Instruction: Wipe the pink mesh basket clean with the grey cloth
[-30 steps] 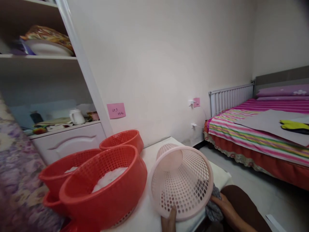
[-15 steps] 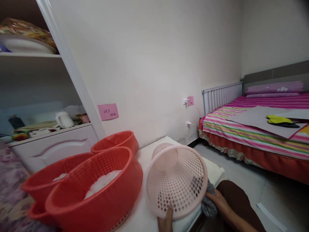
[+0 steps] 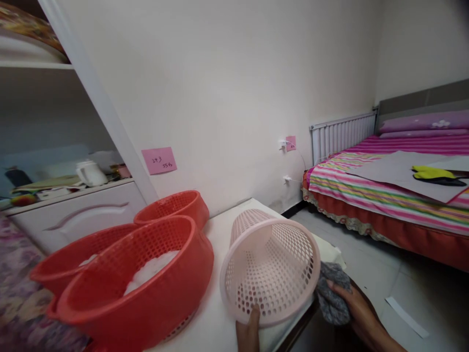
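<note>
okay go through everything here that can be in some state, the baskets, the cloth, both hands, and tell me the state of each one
Pink basket: tipped on its side, mouth toward the camera, empty.
Left hand: grip on the pink basket's lower rim.
Right hand: grip on the grey cloth.
Grey cloth: bunched, beside the pink basket, outside it.
Front red basket: tilted, white material inside.
Back red basket: upright, contents not visible.

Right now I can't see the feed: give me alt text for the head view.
The left hand grips the rim of a tilted pink mesh basket on a white table; the right hand holds a grey cloth beside it. Red baskets sit left, a striped bed right.
</note>
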The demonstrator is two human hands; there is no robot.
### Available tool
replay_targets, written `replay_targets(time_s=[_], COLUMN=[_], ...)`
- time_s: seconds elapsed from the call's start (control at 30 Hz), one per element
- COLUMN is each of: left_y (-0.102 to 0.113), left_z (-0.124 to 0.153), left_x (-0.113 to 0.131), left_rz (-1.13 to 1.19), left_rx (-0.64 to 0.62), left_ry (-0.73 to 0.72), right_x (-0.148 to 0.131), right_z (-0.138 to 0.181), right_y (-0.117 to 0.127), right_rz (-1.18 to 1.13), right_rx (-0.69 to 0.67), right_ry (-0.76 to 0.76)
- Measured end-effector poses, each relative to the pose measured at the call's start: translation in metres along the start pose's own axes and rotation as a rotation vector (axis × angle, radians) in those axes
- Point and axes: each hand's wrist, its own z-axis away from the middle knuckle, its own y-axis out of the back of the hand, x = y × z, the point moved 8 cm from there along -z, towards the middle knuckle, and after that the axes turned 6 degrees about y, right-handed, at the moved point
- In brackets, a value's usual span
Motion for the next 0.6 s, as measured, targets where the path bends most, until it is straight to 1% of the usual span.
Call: replay_targets(time_s=[0.07,0.1,0.13,0.17,0.2,0.23,0.27,0.3,0.33,0.37,0.4,0.43,0.47,0.5,0.53,0.6], left_y=[-0.002,-0.002,-0.001,-0.001,0.001,0.002,0.003,0.004,0.004,0.004,0.004,0.003,0.002,0.002,0.003,0.002], left_z=[-0.002,-0.003,-0.005,-0.006,-0.007,-0.008,-0.009,-0.01,-0.011,-0.011,-0.012,-0.012,-0.013,-0.013,-0.013,-0.013], left_x=[-0.003,-0.004,-0.005,-0.006,-0.007,-0.008,-0.008,-0.009,-0.009,-0.009,-0.01,-0.011,-0.012,-0.014,-0.015,-0.017], left_rz=[-0.031,-0.044,-0.062,-0.082,-0.104,-0.127,-0.147,-0.158,-0.161,-0.157,-0.151,-0.144,-0.139,-0.134,-0.128,-0.116], left_rx=[-0.011,-0.013,-0.009,0.0,0.012,0.025,0.035,0.041,0.045,0.045,0.043,0.037,0.032,0.031,0.031,0.023], left_ry=[0.0,-0.003,-0.01,-0.019,-0.028,-0.035,-0.04,-0.048,-0.058,-0.068,-0.076,-0.083,-0.084,-0.082,-0.077,-0.062], right_x=[-0.028,-0.045,-0.065,-0.087,-0.113,-0.139,-0.162,-0.182,-0.196,-0.204,-0.208,-0.207,-0.204,-0.199,-0.192,-0.17], right_z=[0.0,0.001,0.002,0.005,0.008,0.014,0.02,0.027,0.036,0.043,0.049,0.051,0.05,0.047,0.042,0.031], right_y=[0.016,0.02,0.021,0.016,0.007,-0.007,-0.028,-0.052,-0.079,-0.104,-0.123,-0.136,-0.142,-0.142,-0.137,-0.116], right_rz=[0.011,0.027,0.057,0.106,0.181,0.296,0.443,0.55,0.64,0.747,0.835,0.909,0.965,0.999,1.013,1.022], right_rx=[0.14,0.198,0.246,0.265,0.272,0.264,0.214,0.141,0.011,-0.096,-0.181,-0.24,-0.264,-0.264,-0.256,-0.234], right_ry=[0.066,0.111,0.169,0.254,0.379,0.52,0.649,0.8,0.96,1.081,1.171,1.226,1.246,1.243,1.229,1.184])
